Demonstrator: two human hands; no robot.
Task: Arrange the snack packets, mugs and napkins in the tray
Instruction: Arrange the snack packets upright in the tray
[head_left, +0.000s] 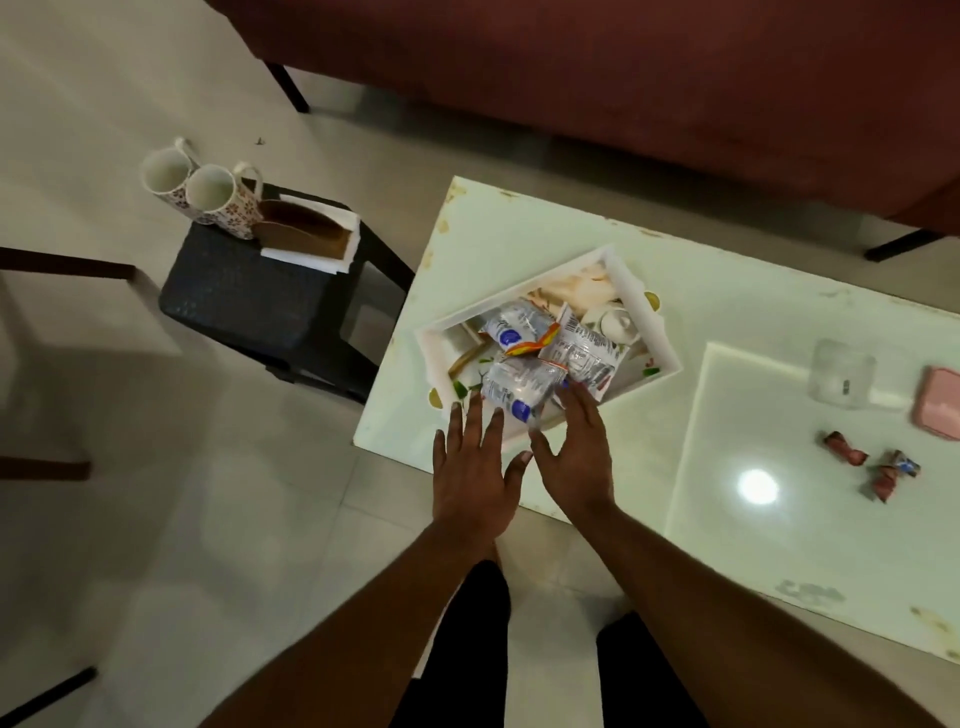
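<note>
1. A white tray (631, 283) is sitting at a slant on the white surface (571, 234), near its left end.
2. The tray is holding three clear snack packets: a far packet (519, 325), a right packet (582, 356) and a near packet (519, 387), which are overlapping one another in the middle. The tray floor is showing a printed pattern around them.
3. The left hand (472, 467) is hovering over the near rim of the tray, its grip open with fingers straight and spread, the fingertips lying just beside the near packet.
4. The right hand (571, 447) is reaching in beside it, its grip also open, with straight fingertips touching the packets where the near and right ones are meeting.
5. Two floral mugs (218, 200) are standing upright and touching each other on a dark stool (244, 296) to the left of the surface, well apart from the tray.
6. A brown holder (306, 228) is standing beside the mugs on the stool, carrying white napkins (311, 257).
7. Farther right on the surface, a clear jar (841, 371), a pink object (940, 402) and some wrapped sweets (844, 448) are lying outside the tray.
</note>
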